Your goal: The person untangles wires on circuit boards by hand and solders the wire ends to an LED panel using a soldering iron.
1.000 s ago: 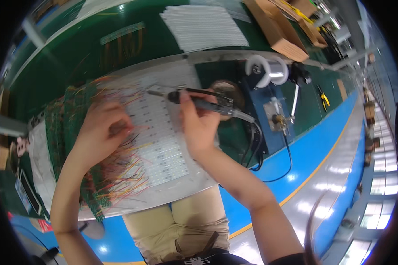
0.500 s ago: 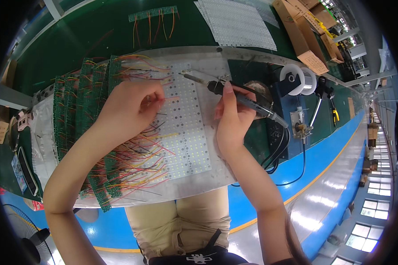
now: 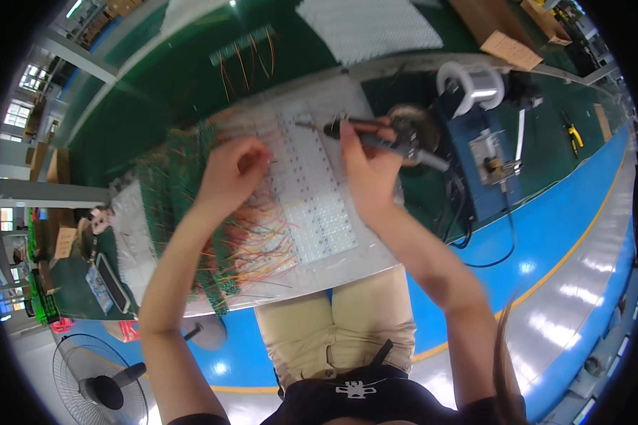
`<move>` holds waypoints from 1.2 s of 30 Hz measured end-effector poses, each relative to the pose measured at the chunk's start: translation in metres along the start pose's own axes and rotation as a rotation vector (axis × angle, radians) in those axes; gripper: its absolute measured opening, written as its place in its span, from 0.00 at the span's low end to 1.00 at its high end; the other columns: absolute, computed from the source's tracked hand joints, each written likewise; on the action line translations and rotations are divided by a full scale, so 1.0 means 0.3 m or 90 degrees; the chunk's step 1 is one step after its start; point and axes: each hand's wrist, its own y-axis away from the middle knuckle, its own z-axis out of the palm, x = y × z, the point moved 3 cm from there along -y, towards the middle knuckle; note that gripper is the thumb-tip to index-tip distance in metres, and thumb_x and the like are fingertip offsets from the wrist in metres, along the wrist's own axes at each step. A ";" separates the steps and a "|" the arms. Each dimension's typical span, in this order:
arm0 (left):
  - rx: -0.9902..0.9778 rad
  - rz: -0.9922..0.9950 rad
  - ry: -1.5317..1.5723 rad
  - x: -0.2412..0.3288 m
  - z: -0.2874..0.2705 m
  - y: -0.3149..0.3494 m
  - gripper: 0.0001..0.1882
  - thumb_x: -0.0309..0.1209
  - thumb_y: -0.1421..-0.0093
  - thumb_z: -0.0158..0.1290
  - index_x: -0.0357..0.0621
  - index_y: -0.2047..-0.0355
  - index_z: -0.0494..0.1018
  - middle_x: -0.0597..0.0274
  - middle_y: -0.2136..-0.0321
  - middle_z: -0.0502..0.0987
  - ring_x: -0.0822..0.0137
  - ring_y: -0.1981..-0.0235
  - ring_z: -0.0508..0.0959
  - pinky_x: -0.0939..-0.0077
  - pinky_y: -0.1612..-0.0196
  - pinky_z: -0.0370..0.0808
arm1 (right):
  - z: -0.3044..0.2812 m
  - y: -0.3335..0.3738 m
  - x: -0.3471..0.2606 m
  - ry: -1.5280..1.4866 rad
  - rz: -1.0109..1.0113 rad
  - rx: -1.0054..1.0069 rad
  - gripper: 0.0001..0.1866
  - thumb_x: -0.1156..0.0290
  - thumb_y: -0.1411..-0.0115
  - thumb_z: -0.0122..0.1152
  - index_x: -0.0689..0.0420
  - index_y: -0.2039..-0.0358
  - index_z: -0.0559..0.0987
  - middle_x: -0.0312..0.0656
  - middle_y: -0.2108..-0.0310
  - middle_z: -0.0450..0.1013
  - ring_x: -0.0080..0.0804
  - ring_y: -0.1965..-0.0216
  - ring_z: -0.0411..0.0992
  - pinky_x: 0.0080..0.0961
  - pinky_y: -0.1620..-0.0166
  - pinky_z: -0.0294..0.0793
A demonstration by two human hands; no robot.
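Note:
My left hand (image 3: 235, 173) is bent over the wired ends of the green circuit board strips (image 3: 221, 273), thumb and fingertips pinched together on what looks like a thin red wire; blur hides its exact grip. My right hand (image 3: 372, 177) holds a soldering iron (image 3: 412, 144) like a pen, its metal tip pointing left over the upper part of a white LED panel (image 3: 319, 212). Many red, yellow and dark wires (image 3: 262, 244) spread from the strips across the panel's left side. Strips and panel lie on a pale covered board (image 3: 379, 248).
A solder wire spool (image 3: 469, 88) stands on a blue base (image 3: 468, 152) at right, with yellow-handled pliers (image 3: 574, 136) beyond. One more wired strip (image 3: 241, 46) and white sheets (image 3: 368, 32) lie at the back. A phone (image 3: 112, 282) rests at left, above a floor fan (image 3: 101, 389).
My view has turned, so the bench appears shifted right and tilted, and more of the fan and left side shows. Both hands keep nearly the same places over the panel.

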 end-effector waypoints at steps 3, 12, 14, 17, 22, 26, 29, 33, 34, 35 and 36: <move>0.028 0.052 -0.079 0.008 -0.004 0.007 0.04 0.21 0.48 0.55 0.38 0.71 0.73 0.65 0.78 0.73 0.77 0.78 0.70 0.83 0.74 0.66 | -0.008 0.003 0.046 0.100 -0.099 -0.007 0.07 0.74 0.44 0.63 0.64 0.68 0.77 0.38 0.72 0.72 0.20 0.70 0.69 0.18 0.69 0.67; 0.175 0.139 -0.312 0.158 -0.034 0.097 0.03 0.26 0.53 0.57 0.44 0.75 0.75 0.62 0.80 0.73 0.63 0.76 0.74 0.68 0.64 0.66 | 0.036 0.058 -0.043 0.255 -0.144 -0.048 0.11 0.63 0.41 0.59 0.59 0.67 0.75 0.42 0.73 0.74 0.30 0.70 0.74 0.23 0.66 0.70; 0.253 0.006 -0.319 0.157 -0.029 0.152 0.05 0.26 0.54 0.58 0.46 0.74 0.76 0.63 0.78 0.76 0.62 0.74 0.75 0.66 0.60 0.65 | 0.045 0.055 -0.026 0.261 -0.184 -0.069 0.13 0.62 0.41 0.59 0.59 0.68 0.73 0.42 0.77 0.72 0.30 0.75 0.73 0.26 0.69 0.70; 0.333 0.013 -0.271 0.161 0.014 0.195 0.03 0.24 0.54 0.57 0.44 0.76 0.77 0.61 0.77 0.77 0.62 0.74 0.75 0.67 0.64 0.69 | 0.044 0.044 -0.003 0.235 -0.123 -0.110 0.12 0.64 0.43 0.61 0.60 0.70 0.72 0.39 0.79 0.70 0.25 0.76 0.68 0.24 0.71 0.67; 0.388 0.037 -0.272 0.188 0.084 0.234 0.03 0.23 0.56 0.57 0.41 0.78 0.76 0.58 0.76 0.77 0.58 0.72 0.75 0.65 0.65 0.71 | 0.021 0.030 0.017 0.233 -0.169 -0.099 0.13 0.61 0.42 0.60 0.58 0.71 0.73 0.40 0.81 0.69 0.27 0.79 0.67 0.26 0.73 0.67; 0.407 0.013 -0.281 0.193 0.094 0.273 0.04 0.24 0.55 0.58 0.41 0.76 0.75 0.56 0.71 0.76 0.56 0.65 0.73 0.65 0.59 0.69 | 0.024 0.030 -0.006 0.234 -0.148 -0.119 0.14 0.59 0.44 0.60 0.56 0.73 0.71 0.41 0.83 0.68 0.35 0.80 0.69 0.30 0.73 0.68; 0.428 -0.058 -0.184 0.194 0.073 0.278 0.04 0.24 0.53 0.57 0.41 0.74 0.76 0.56 0.71 0.77 0.54 0.66 0.74 0.66 0.60 0.70 | 0.022 0.023 -0.009 0.240 -0.152 -0.133 0.13 0.59 0.44 0.60 0.55 0.73 0.71 0.40 0.82 0.67 0.35 0.80 0.69 0.30 0.73 0.68; 0.431 -0.135 -0.028 0.163 0.046 0.280 0.05 0.26 0.46 0.57 0.36 0.70 0.76 0.58 0.71 0.78 0.65 0.69 0.77 0.76 0.62 0.72 | 0.014 0.033 -0.005 0.237 -0.140 -0.139 0.13 0.59 0.43 0.60 0.55 0.73 0.71 0.40 0.82 0.68 0.36 0.79 0.69 0.31 0.73 0.68; 0.434 -0.164 0.064 0.141 0.041 0.269 0.07 0.26 0.44 0.57 0.34 0.69 0.76 0.59 0.72 0.79 0.71 0.71 0.78 0.81 0.64 0.73 | 0.020 0.033 0.003 0.240 -0.123 -0.124 0.14 0.59 0.43 0.60 0.55 0.72 0.71 0.41 0.82 0.68 0.37 0.79 0.69 0.31 0.72 0.68; 0.428 -0.164 0.071 0.126 0.039 0.263 0.07 0.26 0.44 0.57 0.34 0.69 0.76 0.59 0.72 0.79 0.71 0.71 0.78 0.81 0.64 0.73 | 0.022 0.032 0.011 0.243 -0.104 -0.108 0.14 0.58 0.43 0.60 0.55 0.72 0.71 0.41 0.82 0.68 0.37 0.79 0.69 0.32 0.72 0.68; 0.431 -0.165 0.093 0.107 0.041 0.268 0.07 0.26 0.44 0.57 0.33 0.68 0.76 0.60 0.73 0.78 0.72 0.71 0.77 0.82 0.65 0.72 | 0.017 0.035 0.017 0.252 -0.103 -0.103 0.14 0.58 0.43 0.60 0.55 0.72 0.71 0.41 0.82 0.68 0.37 0.79 0.69 0.32 0.72 0.68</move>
